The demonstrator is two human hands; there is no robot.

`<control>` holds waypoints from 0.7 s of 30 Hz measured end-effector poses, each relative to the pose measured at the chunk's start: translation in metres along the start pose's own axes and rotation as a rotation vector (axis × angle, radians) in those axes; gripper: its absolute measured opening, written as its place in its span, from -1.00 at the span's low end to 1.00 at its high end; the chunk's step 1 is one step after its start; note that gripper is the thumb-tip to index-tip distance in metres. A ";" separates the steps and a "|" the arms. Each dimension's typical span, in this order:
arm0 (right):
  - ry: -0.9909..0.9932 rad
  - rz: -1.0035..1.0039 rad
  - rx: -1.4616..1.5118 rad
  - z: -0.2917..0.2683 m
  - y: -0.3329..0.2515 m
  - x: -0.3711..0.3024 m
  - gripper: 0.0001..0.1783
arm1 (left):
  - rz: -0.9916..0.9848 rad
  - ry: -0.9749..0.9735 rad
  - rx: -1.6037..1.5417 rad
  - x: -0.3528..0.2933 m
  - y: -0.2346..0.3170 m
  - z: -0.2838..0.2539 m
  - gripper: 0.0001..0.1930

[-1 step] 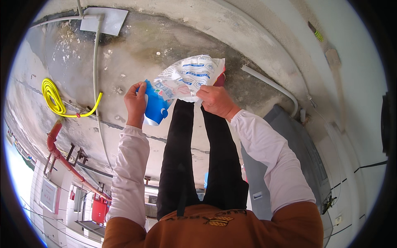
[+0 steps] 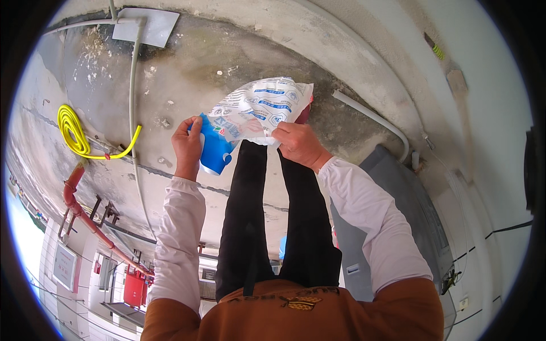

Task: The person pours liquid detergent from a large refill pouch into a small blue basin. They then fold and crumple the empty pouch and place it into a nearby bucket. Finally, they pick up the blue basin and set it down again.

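Note:
A crumpled plastic packaging bag (image 2: 263,104), white with blue print, is stretched between my hands in front of my legs. Its left part is a bright blue flap (image 2: 212,151) with a ragged upper edge. My left hand (image 2: 187,149) pinches that blue end between thumb and fingers. At the bag's near right edge, my right hand (image 2: 302,145) grips the white plastic with closed fingers. A dark red patch of the bag shows beyond my right knuckles. What the bag contains, if anything, is hidden.
A coiled yellow hose (image 2: 71,129) lies at the left by a thin pale pipe (image 2: 132,85). A red pipe (image 2: 71,193) runs below it. At the right are a grey panel-like box (image 2: 392,210) and a white pipe (image 2: 369,112). A pale flat sheet (image 2: 147,27) lies at the far left.
The bag and both hands sit very slightly lower and further right in the picture. My grip on both ends is the same.

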State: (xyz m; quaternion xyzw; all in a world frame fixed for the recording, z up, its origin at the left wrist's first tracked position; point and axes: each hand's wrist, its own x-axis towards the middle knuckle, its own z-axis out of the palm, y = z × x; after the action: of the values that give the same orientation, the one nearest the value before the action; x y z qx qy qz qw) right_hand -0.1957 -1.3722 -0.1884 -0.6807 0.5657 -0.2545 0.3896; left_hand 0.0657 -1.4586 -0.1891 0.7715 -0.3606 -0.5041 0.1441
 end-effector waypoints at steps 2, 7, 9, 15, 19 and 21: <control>0.036 0.010 0.013 -0.009 -0.031 -0.007 -0.81 | -0.005 0.017 -0.079 -0.024 0.002 -0.021 -0.76; 0.056 -0.036 0.038 -0.073 -0.118 -0.013 -0.72 | -0.041 0.059 -0.284 -0.075 0.048 -0.090 -0.80; 0.030 -0.077 0.023 -0.098 -0.154 -0.007 -0.72 | 0.024 0.086 -0.282 -0.098 0.064 -0.117 -0.81; -0.066 -0.232 -0.002 -0.161 -0.248 0.004 -0.74 | 0.114 0.324 -0.441 -0.163 0.088 -0.201 -0.82; -0.118 -0.363 0.017 -0.189 -0.295 0.010 -0.73 | 0.170 0.474 -0.549 -0.220 0.085 -0.233 -0.83; -0.180 -0.418 0.048 -0.191 -0.322 0.001 -0.73 | 0.199 0.550 -0.613 -0.254 0.068 -0.253 -0.84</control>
State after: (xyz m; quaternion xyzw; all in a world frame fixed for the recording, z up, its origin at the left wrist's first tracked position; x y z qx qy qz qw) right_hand -0.1619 -1.4010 0.1834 -0.7936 0.3693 -0.2813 0.3931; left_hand 0.2015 -1.3634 0.1358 0.7601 -0.2148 -0.3469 0.5058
